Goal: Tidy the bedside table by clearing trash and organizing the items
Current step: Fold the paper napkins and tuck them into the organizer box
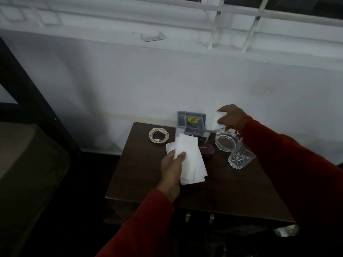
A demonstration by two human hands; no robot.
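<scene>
You had your left hand (171,165) pinching a sheaf of white tissues (189,160) in front of the grey organizer (191,123), and your right hand (229,117) gripping another tissue (216,120) at its right edge. Such paper likely weighed nothing and crumpled freely, so any edge served. Right of the organizer stood a glass ashtray (225,141) and a tumbler (240,156), both fragile and under your reaching arm; left of it lay a coiled cable (158,137).

Dim, cool light; dark corners; edges bowed.
</scene>
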